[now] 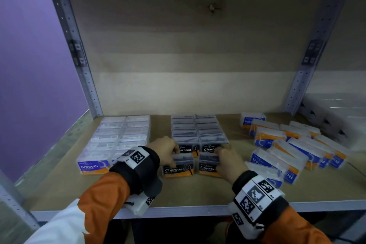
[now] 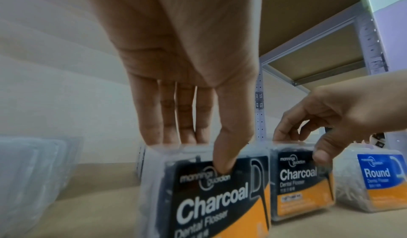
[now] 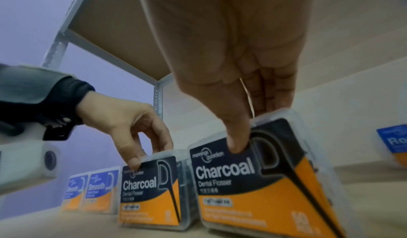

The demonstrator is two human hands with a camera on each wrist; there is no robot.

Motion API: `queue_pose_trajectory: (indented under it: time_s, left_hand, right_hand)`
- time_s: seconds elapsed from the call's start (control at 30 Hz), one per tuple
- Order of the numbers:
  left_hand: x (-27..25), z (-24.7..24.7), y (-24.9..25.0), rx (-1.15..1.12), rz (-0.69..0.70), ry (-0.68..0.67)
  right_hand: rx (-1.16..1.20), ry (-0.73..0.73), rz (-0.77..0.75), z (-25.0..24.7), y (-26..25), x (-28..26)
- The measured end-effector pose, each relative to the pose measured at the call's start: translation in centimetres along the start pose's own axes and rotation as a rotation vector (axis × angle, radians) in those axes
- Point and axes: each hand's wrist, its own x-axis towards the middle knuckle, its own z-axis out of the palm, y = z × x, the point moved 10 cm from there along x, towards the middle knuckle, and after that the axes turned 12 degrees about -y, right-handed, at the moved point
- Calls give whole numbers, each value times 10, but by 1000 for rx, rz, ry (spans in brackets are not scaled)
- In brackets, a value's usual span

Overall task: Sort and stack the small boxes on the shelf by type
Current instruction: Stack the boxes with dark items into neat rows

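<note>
Two Charcoal flosser boxes stand side by side near the shelf's front. My left hand pinches the left Charcoal box, thumb on its label and fingers behind its top. My right hand pinches the right Charcoal box the same way; that box tilts a little. Behind them stand two rows of Charcoal boxes. Smooth boxes form two rows at the left. Round boxes lie scattered at the right.
The wooden shelf board has bare room in front of the boxes, up to its metal front edge. Metal uprights stand at both back corners. White packages sit on the neighbouring shelf to the right.
</note>
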Motion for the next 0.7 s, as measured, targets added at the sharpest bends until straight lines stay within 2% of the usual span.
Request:
queue_pose_trajectory:
  time_s: [0.27,0.7]
  left_hand:
    - [9,-6,13,50,21,13]
    - [22,-7,22,76,37,26]
  right_hand:
    - [-13,76,28,-16,7,4]
    - [-26,52,57,-14,10,22]
